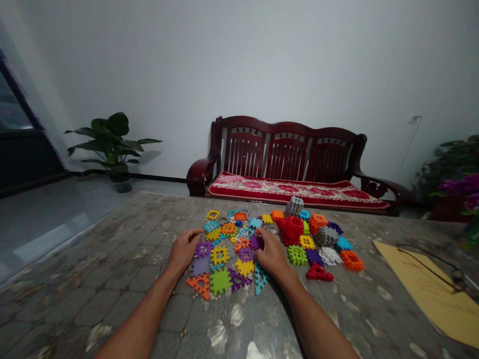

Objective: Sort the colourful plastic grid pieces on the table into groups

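My left hand (186, 249) rests at the left edge of a flat spread of interlocking plastic pieces, its thumb and forefinger slightly apart, beside a purple square piece (202, 249). Opposite it, my right hand (272, 251) lies along the spread's right side, thumb and forefinger parted around a purple piece (256, 242); whether it grips this piece is not clear. Between the hands are a yellow window piece (219, 255) and an orange piece (242, 244). Nearer me lie a green square piece (220, 282), an orange triangle piece (200, 285) and a teal triangle piece (261, 279).
Right of my right hand are heaped red pieces (291, 230), stacked grey pieces (326, 236) and orange pieces (352, 260). Glasses (430, 267) lie on a yellow sheet (422, 289) at the table's right. Behind the patterned table (130, 279) stands a wooden bench (288, 149).
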A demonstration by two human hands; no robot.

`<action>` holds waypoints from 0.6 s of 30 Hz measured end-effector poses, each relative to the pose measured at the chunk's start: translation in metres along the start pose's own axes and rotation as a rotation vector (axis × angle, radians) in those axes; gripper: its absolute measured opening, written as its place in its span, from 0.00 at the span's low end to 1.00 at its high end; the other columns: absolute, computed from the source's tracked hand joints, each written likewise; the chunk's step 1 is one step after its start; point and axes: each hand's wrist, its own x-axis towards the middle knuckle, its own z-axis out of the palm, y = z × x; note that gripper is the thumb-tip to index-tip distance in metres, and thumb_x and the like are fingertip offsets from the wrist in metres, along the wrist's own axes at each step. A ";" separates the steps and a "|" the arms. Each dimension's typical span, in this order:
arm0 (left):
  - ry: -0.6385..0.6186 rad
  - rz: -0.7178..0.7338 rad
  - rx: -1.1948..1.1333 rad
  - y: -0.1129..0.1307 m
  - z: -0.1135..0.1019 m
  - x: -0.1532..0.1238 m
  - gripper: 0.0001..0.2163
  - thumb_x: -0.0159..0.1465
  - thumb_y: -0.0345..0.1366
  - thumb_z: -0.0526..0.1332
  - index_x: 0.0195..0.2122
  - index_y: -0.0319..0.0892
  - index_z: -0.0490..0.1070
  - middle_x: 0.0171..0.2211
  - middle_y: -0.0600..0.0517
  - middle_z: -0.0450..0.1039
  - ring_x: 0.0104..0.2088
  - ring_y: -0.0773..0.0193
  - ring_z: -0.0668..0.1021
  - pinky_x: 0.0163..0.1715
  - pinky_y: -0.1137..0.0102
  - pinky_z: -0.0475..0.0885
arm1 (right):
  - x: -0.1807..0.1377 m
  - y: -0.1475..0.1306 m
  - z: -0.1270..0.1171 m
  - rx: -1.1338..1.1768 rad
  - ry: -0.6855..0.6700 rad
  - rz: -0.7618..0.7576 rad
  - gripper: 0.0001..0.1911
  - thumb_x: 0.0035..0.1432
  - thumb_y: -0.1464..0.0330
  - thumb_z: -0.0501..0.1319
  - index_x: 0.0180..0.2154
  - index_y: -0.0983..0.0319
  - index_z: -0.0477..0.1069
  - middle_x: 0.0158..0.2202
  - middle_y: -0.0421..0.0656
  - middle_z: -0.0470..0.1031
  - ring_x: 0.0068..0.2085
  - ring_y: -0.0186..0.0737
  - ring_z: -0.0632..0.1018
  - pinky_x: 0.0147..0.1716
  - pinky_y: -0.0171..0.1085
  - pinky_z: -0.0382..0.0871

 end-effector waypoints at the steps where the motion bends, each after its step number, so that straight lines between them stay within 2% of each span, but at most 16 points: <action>1: -0.004 -0.005 0.003 0.000 0.000 0.000 0.17 0.58 0.39 0.54 0.42 0.41 0.79 0.43 0.47 0.80 0.43 0.56 0.79 0.48 0.61 0.72 | 0.000 0.001 0.000 0.010 0.004 0.005 0.36 0.44 0.79 0.56 0.58 0.63 0.68 0.54 0.49 0.75 0.54 0.48 0.73 0.55 0.43 0.65; 6: -0.007 -0.020 0.001 0.002 -0.001 0.000 0.16 0.57 0.39 0.55 0.41 0.42 0.79 0.41 0.47 0.80 0.41 0.56 0.80 0.47 0.62 0.73 | 0.002 0.007 0.002 0.046 0.027 0.022 0.36 0.43 0.79 0.56 0.57 0.61 0.68 0.53 0.46 0.76 0.54 0.45 0.74 0.56 0.41 0.64; 13: -0.001 -0.016 -0.020 0.003 0.000 -0.001 0.15 0.57 0.39 0.56 0.40 0.43 0.79 0.39 0.49 0.81 0.39 0.57 0.80 0.43 0.63 0.74 | 0.000 0.010 0.004 -0.010 -0.015 -0.016 0.31 0.50 0.70 0.61 0.58 0.59 0.67 0.53 0.47 0.75 0.53 0.49 0.73 0.55 0.44 0.64; 18: -0.007 -0.021 0.006 0.005 -0.001 -0.001 0.15 0.57 0.38 0.55 0.40 0.43 0.79 0.38 0.50 0.81 0.37 0.58 0.80 0.41 0.65 0.74 | 0.001 0.007 0.003 0.032 -0.006 -0.020 0.31 0.50 0.71 0.62 0.58 0.58 0.68 0.52 0.46 0.76 0.53 0.48 0.73 0.55 0.43 0.64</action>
